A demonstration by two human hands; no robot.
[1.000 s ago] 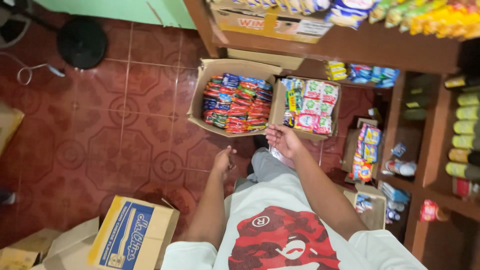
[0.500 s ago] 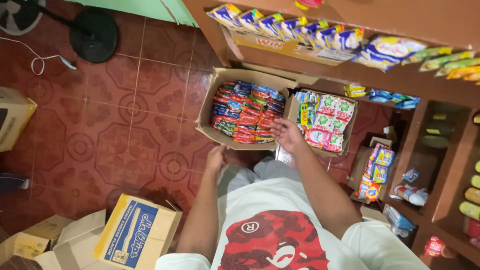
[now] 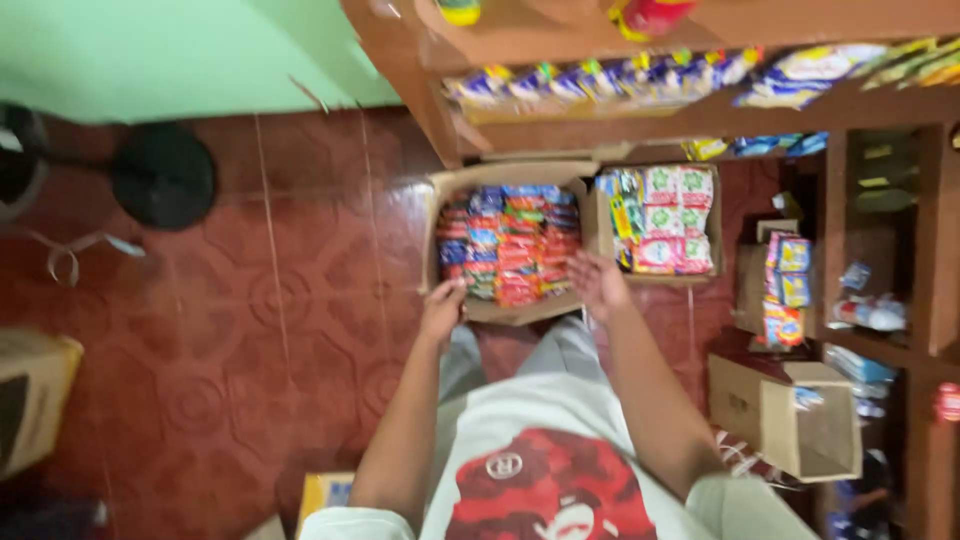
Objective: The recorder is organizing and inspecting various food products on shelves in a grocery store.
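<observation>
Cardboard box (image 3: 505,312) of red and blue snack packets sits on the red tiled floor (image 3: 250,330) at 12 o'clock from the person. Left hand (image 3: 442,308) at the box's near left corner, fingers curled on the rim. Right hand (image 3: 597,283) at the near right edge, fingers loosely spread; grip hard to tell through blur. Second box (image 3: 700,272) of green and white packets touches the first at 1 o'clock. Small open carton (image 3: 770,410) at 3 o'clock. Wooden shelf (image 3: 700,110) with packets farther off, at 12 o'clock. Black fan base (image 3: 163,175) at 10 o'clock.
</observation>
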